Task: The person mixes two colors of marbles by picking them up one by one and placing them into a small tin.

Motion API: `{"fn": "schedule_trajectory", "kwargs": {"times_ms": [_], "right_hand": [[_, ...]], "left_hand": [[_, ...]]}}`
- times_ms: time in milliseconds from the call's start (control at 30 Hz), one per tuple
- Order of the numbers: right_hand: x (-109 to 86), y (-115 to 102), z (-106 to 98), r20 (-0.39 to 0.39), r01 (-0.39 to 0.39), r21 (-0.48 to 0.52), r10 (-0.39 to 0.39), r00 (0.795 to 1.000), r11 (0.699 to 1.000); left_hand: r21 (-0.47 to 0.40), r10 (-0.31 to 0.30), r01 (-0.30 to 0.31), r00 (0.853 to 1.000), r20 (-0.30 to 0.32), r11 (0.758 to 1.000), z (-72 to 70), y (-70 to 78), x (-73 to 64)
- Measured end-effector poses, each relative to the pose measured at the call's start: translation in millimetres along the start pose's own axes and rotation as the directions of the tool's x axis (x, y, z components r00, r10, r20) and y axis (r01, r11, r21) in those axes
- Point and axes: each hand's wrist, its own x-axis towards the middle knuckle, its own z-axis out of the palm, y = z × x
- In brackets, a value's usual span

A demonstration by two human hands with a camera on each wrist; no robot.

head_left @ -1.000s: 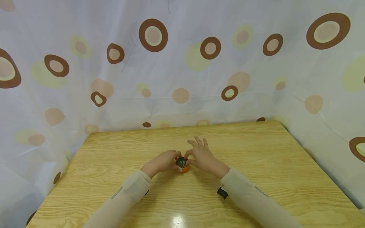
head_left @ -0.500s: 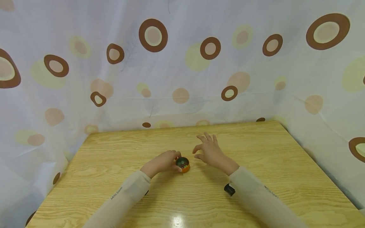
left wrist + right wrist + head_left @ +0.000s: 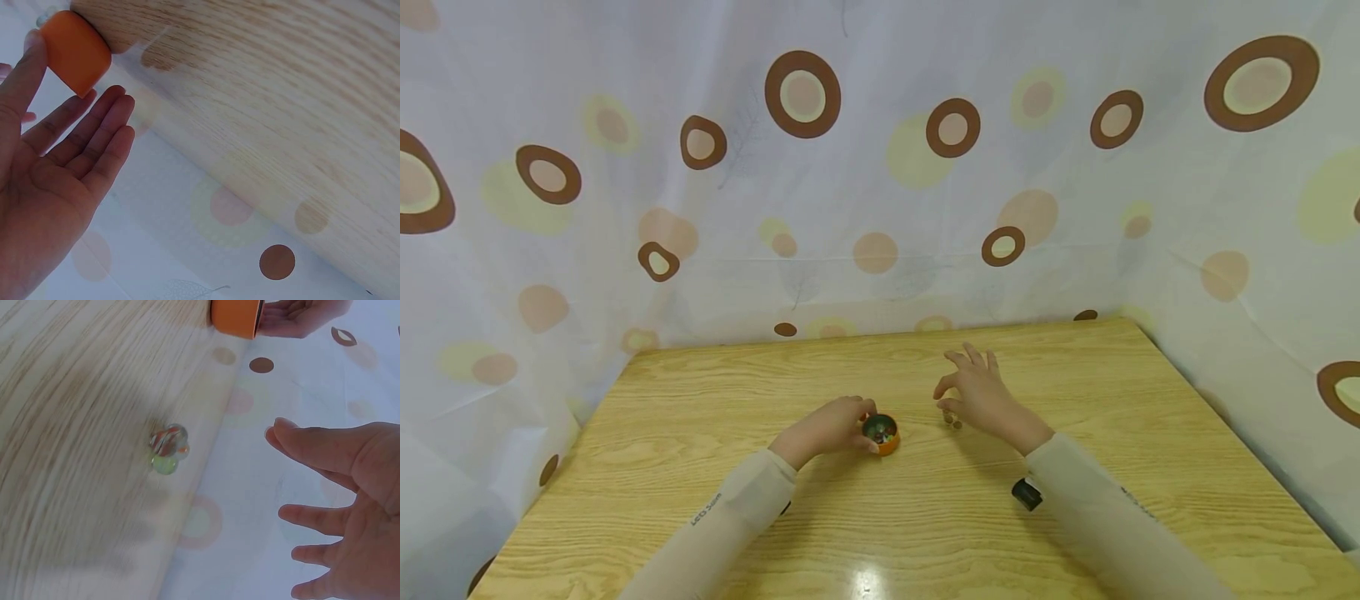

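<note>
A small round orange bowl [image 3: 887, 445] with a dark inside stands on the wooden table, and several small glass marbles [image 3: 880, 433] lie in it. My left hand [image 3: 829, 429] grips its side between thumb and forefinger. The same orange bowl [image 3: 76, 53] shows in the left wrist view, the other fingers spread below it. To the right, my right hand [image 3: 988, 402] hovers with thumb and forefinger close together and the other fingers stretched out; I see nothing between them. Under it, several glass marbles [image 3: 167, 447] sit clustered on the table, one yellow-green.
The wooden table [image 3: 737, 525] ends at a back edge against a white curtain [image 3: 880, 192] with brown and pale circles. More curtain hangs at both sides. A black wrist device [image 3: 1027, 494] sits under the right forearm.
My right hand has drawn back from over the bowl and moved right, uncovering marbles in the bowl and then marbles on the table. My left hand stays on the bowl.
</note>
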Motion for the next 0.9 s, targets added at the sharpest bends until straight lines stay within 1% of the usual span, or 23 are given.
{"fn": "schedule_trajectory", "kwargs": {"times_ms": [300,667,900], "right_hand": [[-5.8,10.0,-0.5,0.005,-0.006,-0.030,0.007,1.000,1.000],[-11.2,17.3,5.9,0.061,-0.016,-0.050,0.019,0.998,0.999],[-11.8,18.2,9.2,0.081,-0.031,-0.038,0.034,0.996,0.999]], "left_hand": [[0.003,0.004,-0.004,1.000,-0.008,1.000,1.0,-1.2,1.2],[0.008,0.000,0.000,1.000,-0.001,1.000,1.6,-2.2,1.7],[0.015,0.003,-0.002,1.000,-0.003,1.000,2.1,-2.6,1.6]]}}
